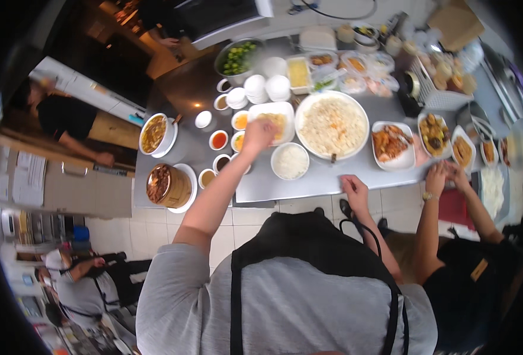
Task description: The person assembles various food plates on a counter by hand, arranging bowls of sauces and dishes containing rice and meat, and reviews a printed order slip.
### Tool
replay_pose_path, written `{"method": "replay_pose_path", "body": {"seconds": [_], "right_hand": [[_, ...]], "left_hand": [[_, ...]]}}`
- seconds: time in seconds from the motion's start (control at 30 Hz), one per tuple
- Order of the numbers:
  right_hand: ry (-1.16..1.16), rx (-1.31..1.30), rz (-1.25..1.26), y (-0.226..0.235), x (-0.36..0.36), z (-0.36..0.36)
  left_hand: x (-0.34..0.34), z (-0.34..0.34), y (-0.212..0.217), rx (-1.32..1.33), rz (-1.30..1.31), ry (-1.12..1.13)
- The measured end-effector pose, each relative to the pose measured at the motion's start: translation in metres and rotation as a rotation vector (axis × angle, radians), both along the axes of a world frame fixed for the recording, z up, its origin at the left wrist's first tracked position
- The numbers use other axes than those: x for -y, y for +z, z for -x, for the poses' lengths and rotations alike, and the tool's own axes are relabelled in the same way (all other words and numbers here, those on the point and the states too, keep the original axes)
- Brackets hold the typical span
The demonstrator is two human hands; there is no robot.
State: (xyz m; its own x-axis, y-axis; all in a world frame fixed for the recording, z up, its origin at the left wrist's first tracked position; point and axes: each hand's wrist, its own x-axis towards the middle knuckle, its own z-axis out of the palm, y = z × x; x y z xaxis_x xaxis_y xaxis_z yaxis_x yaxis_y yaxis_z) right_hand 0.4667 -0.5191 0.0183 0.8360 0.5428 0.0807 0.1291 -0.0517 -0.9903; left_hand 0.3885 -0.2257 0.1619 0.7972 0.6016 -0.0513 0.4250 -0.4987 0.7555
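My left hand (260,135) reaches over the near-left part of a white square dish (286,107) of pale yellow food (277,120). Its fingers are bunched downward, and whatever they grip is hidden. Past the table's front edge hangs my right hand (355,188), fingers curled in with nothing visible in them. Between the two hands stands a bowl of white rice (290,161). Behind it is a big white bowl of fried rice (332,123). Small cups of sauce (219,140) stand beside my left forearm.
At left are a noodle-like soup bowl (155,135) and a wooden steamer (175,184). Stacked white cups (255,87) and a pot of greens (237,62) stand behind. A chicken dish (391,145) sits at right, where a co-worker's hands (442,173) work. Other people stand at left.
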Motion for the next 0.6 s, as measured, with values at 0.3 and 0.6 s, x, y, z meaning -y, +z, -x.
{"method": "replay_pose_path", "body": {"seconds": [0.3, 0.6], "right_hand": [[-0.064, -0.080, 0.016, 0.009, -0.020, -0.028], [-0.161, 0.017, 0.032, 0.001, -0.031, -0.028]], "left_hand": [[0.013, 0.127, -0.002, 0.115, 0.267, 0.163], [0.000, 0.191, -0.023, 0.146, 0.036, 0.185]]}}
